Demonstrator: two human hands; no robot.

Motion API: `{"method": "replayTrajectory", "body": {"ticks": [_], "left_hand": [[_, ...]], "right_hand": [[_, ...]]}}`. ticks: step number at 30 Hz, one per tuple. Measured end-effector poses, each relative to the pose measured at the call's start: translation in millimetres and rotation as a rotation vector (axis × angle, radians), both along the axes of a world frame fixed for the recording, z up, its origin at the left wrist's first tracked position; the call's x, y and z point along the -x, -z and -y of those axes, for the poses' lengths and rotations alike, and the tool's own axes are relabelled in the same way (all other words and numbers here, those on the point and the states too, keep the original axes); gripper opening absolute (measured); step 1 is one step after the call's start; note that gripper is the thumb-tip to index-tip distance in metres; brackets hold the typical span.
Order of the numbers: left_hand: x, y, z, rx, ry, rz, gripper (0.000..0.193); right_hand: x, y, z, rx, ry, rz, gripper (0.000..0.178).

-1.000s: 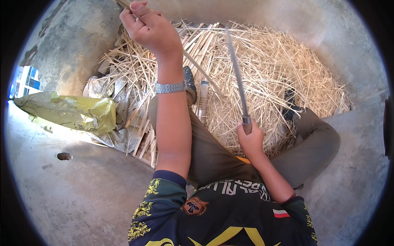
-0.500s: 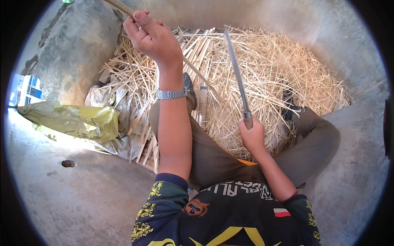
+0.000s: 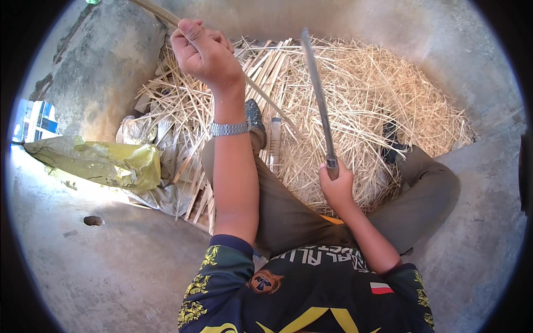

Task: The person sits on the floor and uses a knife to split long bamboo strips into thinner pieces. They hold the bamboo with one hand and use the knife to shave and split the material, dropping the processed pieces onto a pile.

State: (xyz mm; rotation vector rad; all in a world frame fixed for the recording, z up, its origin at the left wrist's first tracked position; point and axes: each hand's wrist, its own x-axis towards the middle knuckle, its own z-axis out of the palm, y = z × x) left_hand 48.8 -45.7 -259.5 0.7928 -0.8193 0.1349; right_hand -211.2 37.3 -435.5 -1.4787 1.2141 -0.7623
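My left hand, raised at the upper left, is closed around a long bamboo strip. One end of the strip runs out past the upper rim of the view; beyond my wrist it seems to slant down toward the straw-like pile. Lower down at the centre, my right hand grips a long knife by its dark handle. Its blade points away from me, slightly left, over the pile, and is smeared by motion near the tip. Blade and strip are apart.
Thin bamboo strips and shavings cover the floor between and beyond my bent legs. A pale wrapped rod lies by my left foot. At the left are a yellow translucent sack and crumpled pale sheeting. Concrete walls surround me.
My left hand has shifted slightly right and down with the bamboo strip. My right hand has moved a little left, and the knife tip has risen slightly.
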Motion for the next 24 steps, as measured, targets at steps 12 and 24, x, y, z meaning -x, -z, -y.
{"method": "replayTrajectory", "body": {"ticks": [12, 24], "left_hand": [[-14, 6, 16, -0.014, -0.192, 0.094, 0.045], [-16, 8, 11, -0.047, -0.201, 0.058, 0.045]], "right_hand": [[8, 7, 6, 0.034, -0.129, -0.121, 0.024], [6, 71, 13, -0.147, -0.195, -0.181, 0.022]]}}
